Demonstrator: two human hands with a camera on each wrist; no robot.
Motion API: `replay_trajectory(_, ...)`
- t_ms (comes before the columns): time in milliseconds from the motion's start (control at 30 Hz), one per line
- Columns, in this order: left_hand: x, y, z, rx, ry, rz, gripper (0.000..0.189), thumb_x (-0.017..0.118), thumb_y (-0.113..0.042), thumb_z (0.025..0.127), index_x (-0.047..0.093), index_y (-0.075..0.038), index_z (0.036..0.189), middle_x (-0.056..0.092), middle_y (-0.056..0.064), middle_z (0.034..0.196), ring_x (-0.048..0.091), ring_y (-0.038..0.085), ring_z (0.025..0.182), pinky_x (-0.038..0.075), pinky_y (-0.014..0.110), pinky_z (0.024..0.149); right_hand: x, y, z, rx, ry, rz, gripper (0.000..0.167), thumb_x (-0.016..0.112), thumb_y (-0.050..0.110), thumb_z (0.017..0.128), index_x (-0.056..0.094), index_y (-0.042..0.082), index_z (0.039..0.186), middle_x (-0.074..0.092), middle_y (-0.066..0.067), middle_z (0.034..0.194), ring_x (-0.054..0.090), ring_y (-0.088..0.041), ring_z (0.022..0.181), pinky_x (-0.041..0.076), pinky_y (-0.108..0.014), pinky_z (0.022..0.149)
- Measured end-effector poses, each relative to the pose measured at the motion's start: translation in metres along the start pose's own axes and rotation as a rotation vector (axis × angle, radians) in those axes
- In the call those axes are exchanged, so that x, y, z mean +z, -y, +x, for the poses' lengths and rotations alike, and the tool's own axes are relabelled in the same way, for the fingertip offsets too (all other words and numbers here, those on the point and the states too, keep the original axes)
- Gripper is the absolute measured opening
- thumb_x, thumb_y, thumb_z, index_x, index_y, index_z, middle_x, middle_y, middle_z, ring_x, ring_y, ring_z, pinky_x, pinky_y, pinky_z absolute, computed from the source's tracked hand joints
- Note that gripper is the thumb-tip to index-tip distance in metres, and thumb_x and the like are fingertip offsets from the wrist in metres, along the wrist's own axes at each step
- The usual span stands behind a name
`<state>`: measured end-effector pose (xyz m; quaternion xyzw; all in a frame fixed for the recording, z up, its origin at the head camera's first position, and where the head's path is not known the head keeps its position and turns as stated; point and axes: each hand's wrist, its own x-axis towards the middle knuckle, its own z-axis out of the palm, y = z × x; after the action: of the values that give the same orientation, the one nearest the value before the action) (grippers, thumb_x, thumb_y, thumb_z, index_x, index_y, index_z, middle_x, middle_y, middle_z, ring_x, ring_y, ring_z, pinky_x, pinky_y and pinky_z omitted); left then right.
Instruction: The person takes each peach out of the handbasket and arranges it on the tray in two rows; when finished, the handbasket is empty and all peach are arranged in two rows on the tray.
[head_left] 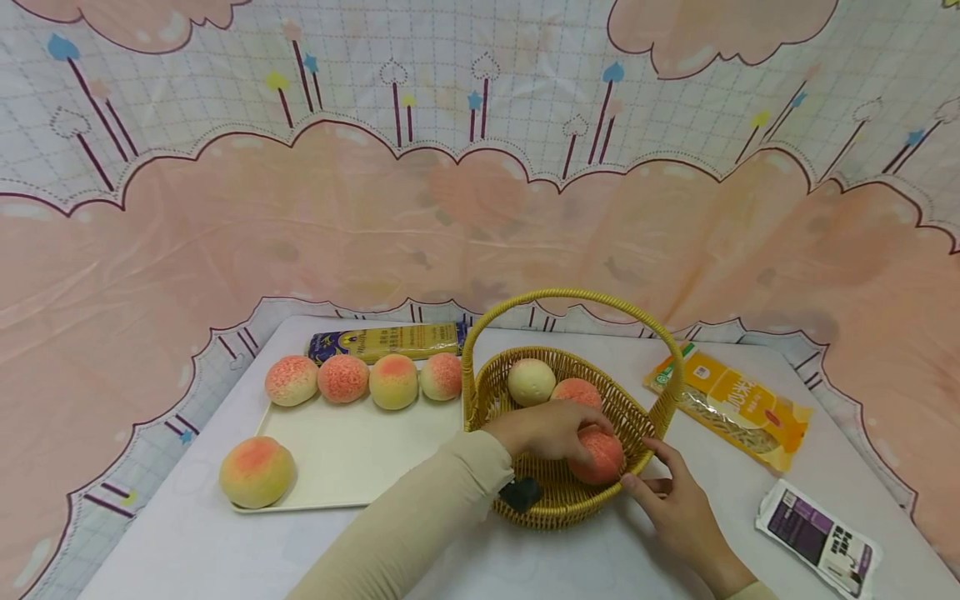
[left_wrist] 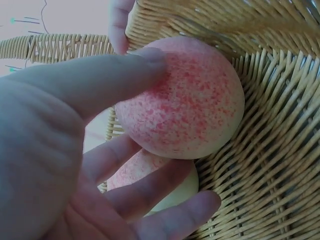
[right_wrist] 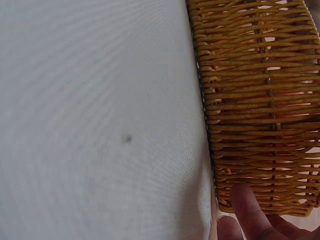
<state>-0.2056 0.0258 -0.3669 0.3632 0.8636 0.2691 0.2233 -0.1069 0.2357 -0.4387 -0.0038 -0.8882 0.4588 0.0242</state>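
Observation:
A yellow wicker basket with a tall arched handle holds three peaches. My left hand reaches down inside and grips a pink-red peach near the right wall. In the left wrist view, the thumb presses on this speckled peach, with the fingers around its lower side. Behind that hand are a second pink peach and a pale peach. My right hand holds the basket's rim at the right front; its fingertips touch the woven wall in the right wrist view.
Left of the basket lies a cream tray. Several peaches line its back edge, and one peach sits at its front-left corner. A noodle packet lies behind the tray. An orange food bag and a purple-white packet lie at right.

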Motion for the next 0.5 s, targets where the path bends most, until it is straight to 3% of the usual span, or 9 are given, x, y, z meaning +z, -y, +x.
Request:
replay_trajectory(167,0.0012,-0.0004,0.0004,-0.024,-0.012,0.010,0.047,0.078,-0.015,0.087,0.065,-0.024,0.131,0.060,-0.008,0.131,0.051,0.007,0.122,0.042,0.026,0.101,0.0000,-0.0002,0.0005,0.007,0.012,-0.001,0.064,0.068,0.026,0.097,0.034,0.007,0.149,0.055,-0.030,0.130,0.066,-0.028,0.098,0.050,-0.030,0.062)
replay_trajectory(367,-0.0011,0.0009,-0.0024,-0.013,-0.037,0.042,0.048,0.079,-0.019,0.086,0.064,-0.028,0.130,0.061,-0.009,0.130,0.053,0.008,0.119,0.043,0.028,0.098,0.0004,-0.0002,0.0000,0.007,0.008,0.009,0.064,0.068,0.025,0.097,0.034,0.007,0.148,0.061,-0.027,0.123,0.066,-0.026,0.097,0.050,-0.029,0.061)
replay_trajectory(500,-0.0073,0.0013,-0.0062,-0.005,-0.055,0.028,0.049,0.079,-0.022,0.085,0.063,-0.028,0.131,0.061,-0.008,0.127,0.054,0.008,0.115,0.045,0.028,0.096,0.0004,-0.0004,0.0000,0.006,0.010,0.012,0.065,0.068,0.026,0.097,0.034,0.007,0.149,0.059,-0.028,0.126,0.066,-0.025,0.097,0.050,-0.029,0.061)
